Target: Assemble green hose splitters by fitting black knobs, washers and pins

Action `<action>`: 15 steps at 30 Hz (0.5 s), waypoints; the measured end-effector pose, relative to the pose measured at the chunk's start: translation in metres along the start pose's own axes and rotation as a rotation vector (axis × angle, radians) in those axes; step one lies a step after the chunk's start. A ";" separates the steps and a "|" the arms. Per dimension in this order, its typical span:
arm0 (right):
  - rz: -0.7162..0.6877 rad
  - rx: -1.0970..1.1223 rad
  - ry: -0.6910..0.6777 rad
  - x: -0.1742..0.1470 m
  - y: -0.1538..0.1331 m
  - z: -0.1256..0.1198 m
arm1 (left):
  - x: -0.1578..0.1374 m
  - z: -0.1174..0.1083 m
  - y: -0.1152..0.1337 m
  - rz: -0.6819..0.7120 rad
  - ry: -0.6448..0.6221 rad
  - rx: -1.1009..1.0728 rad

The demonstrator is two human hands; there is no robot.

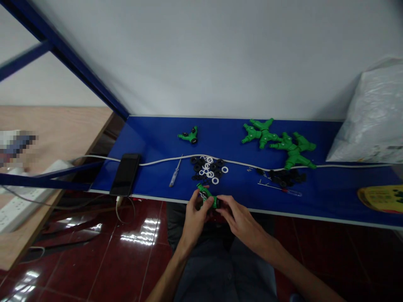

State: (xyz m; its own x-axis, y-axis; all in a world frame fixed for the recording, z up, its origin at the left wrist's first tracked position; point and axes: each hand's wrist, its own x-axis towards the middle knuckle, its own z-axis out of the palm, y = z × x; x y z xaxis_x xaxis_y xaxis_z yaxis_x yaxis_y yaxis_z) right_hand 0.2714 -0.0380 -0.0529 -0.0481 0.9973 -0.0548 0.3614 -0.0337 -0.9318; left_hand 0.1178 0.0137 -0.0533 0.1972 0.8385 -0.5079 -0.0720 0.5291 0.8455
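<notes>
At the front edge of the blue shelf, my left hand is closed around a green Y-shaped hose connector with black fittings. The fingers of my right hand pinch the black collar at the connector's right end. Just beyond my hands lies a loose pile of white ring washers mixed with black rings. A similar green connector with black parts sits farther back. My fingers partly hide the held connector.
Left of the washers are a clear-handled screwdriver and a black phone. A white cable crosses the shelf. Several green connectors, black parts, a second screwdriver and a wrapped white package lie to the right.
</notes>
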 end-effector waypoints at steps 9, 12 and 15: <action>0.245 0.422 -0.013 0.003 -0.001 0.021 | -0.003 -0.012 -0.007 0.109 0.034 0.025; 0.308 0.526 -0.009 0.003 -0.005 0.026 | -0.003 -0.016 -0.004 0.148 0.042 0.057; 0.276 0.423 0.008 0.011 -0.007 0.019 | -0.003 -0.018 -0.001 0.131 0.067 0.039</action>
State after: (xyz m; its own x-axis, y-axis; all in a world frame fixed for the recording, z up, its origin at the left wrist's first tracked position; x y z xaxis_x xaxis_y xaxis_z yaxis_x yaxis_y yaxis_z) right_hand 0.2506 -0.0281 -0.0535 0.0034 0.9480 -0.3183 -0.0497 -0.3177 -0.9469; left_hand 0.1000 0.0134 -0.0553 0.1233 0.9074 -0.4019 -0.0541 0.4105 0.9103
